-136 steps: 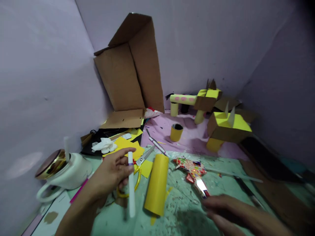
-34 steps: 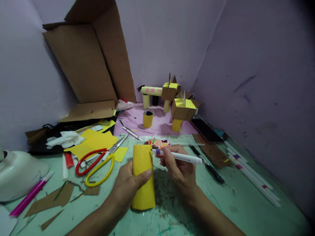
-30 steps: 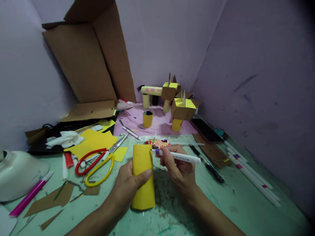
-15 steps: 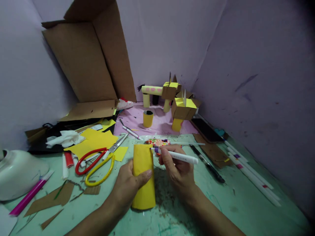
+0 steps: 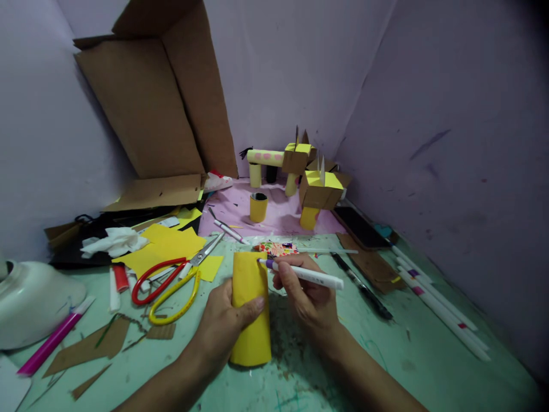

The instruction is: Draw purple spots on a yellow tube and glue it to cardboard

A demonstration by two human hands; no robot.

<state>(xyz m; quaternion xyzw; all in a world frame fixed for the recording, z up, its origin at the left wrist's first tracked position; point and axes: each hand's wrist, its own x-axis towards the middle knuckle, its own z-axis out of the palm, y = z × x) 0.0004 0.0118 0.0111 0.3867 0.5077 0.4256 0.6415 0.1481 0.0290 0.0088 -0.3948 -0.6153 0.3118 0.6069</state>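
A yellow paper tube (image 5: 252, 337) is gripped around its left side by my left hand (image 5: 225, 320), the thumb lying across its front. My right hand (image 5: 311, 297) pinches a white marker pen (image 5: 315, 277) with a purple tip end. The pen's tip touches, or nearly touches, the tube's upper right part. Left of my left hand lie scissors (image 5: 175, 280) with one red and one yellow handle, blades apart on yellow paper (image 5: 167, 243). A patterned glue-like packet or tube (image 5: 277, 248) sits just behind the tube, partly hidden by my right hand.
Behind stand a short yellow cylinder (image 5: 258, 208), a yellow box-headed paper figure (image 5: 321, 191) and a spotted paper animal (image 5: 266, 157). A black pen (image 5: 362, 286), phone (image 5: 360, 226) and white markers (image 5: 441, 303) lie right. Cardboard scraps (image 5: 90, 343) and a white pot (image 5: 40, 300) are left.
My right hand has shifted the marker's tip slightly left and a little down on the yellow tube. My left hand keeps the same hold.
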